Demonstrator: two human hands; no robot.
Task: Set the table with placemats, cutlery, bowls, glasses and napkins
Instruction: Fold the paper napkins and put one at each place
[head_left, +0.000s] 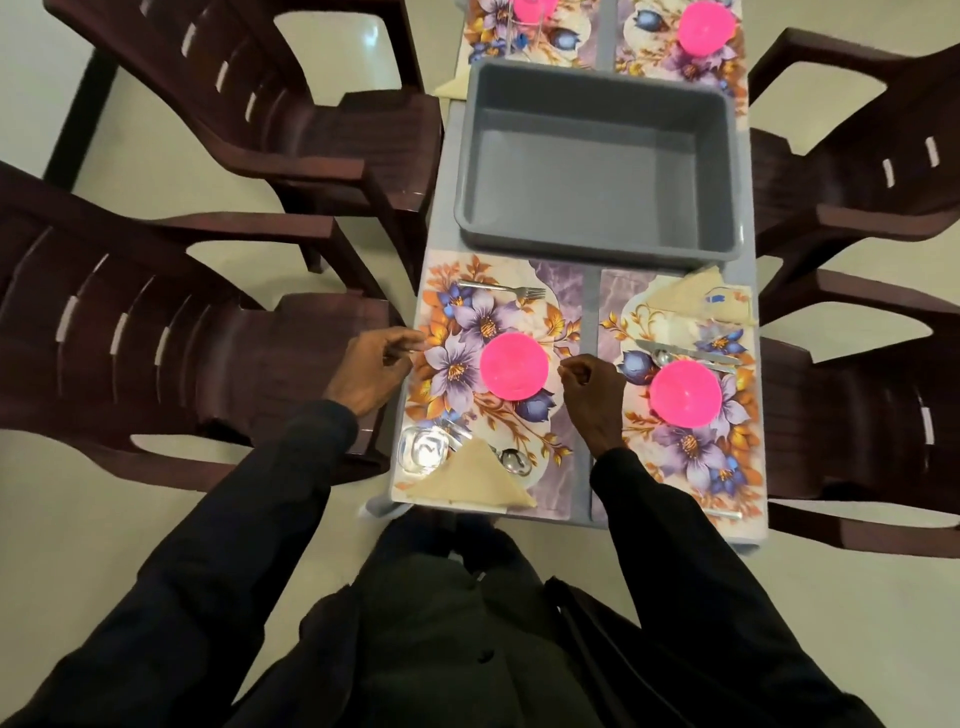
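Step in hand, prob.: squaring up the placemat (467, 317) under the pink bowl (513, 373). It's late in the task, since the gray tub (587, 182) beyond the bowl is empty.

L hand (371, 364) is at the mat's edge left of the bowl, fingers loosely curled, thumb & forefinger toward the edge. R hand (592, 384) is just right of the bowl, curled tight, fist-like. Can't tell if either actually pinches the mat.

Next move wd need a gentle, even tug from both sides so nothing slides: bowl, fork (498, 291) beyond it, glass (423, 449), napkin (472, 480) & spoon (511, 460) on its near side.

- **Mat:** thin, flat, glossy floral print.
- **Bowl:** round, smooth plastic.
- **Fork, spoon:** shiny metal.
- **Glass:** clear, squarish.
- **Napkin:** beige, folded to a triangle.
- **Tub:** matte, rectangular, rounded corners.
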